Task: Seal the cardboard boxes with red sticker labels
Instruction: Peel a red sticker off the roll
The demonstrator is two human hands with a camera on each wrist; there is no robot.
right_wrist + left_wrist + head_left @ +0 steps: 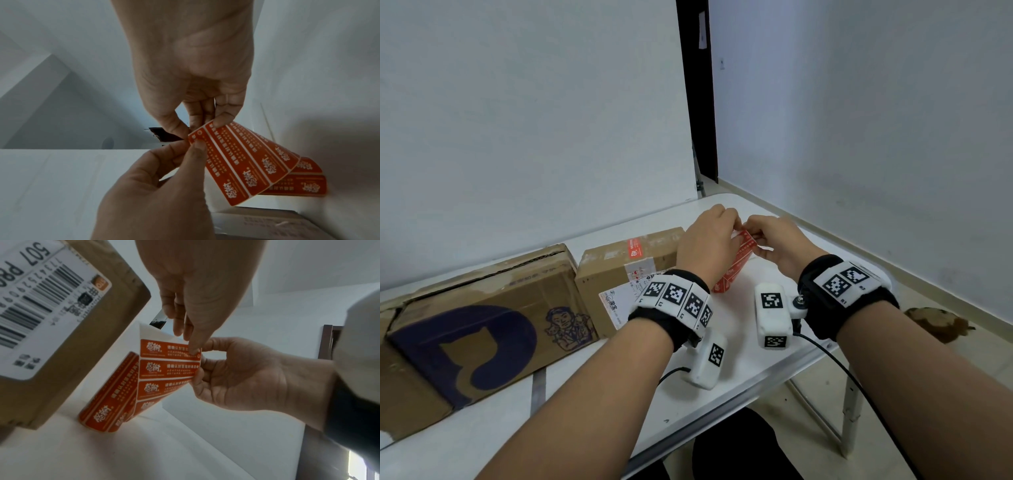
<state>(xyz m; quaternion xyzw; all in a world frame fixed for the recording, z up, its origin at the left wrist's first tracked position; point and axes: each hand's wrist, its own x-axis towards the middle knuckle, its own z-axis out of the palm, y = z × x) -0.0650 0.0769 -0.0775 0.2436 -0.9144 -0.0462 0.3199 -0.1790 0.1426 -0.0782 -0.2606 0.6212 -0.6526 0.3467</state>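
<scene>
A strip of red sticker labels (741, 255) rises from its roll (107, 404), which stands on the white table beside the smaller cardboard box (619, 274). My left hand (709, 240) pinches the corner of the top label (170, 350) with its thumb (197, 146) on the red face. My right hand (774, 240) holds the strip's edge just below, with its fingers (223, 121) curled round the backing. The smaller box bears one red label (633, 249) on its top. A larger box with a blue logo (482, 325) lies to the left.
The white folding table (756, 387) ends close in front of me and on the right, near the wall. Cables trail from both wrist cameras over the front edge. A brown scrap (938, 322) lies on the floor at right.
</scene>
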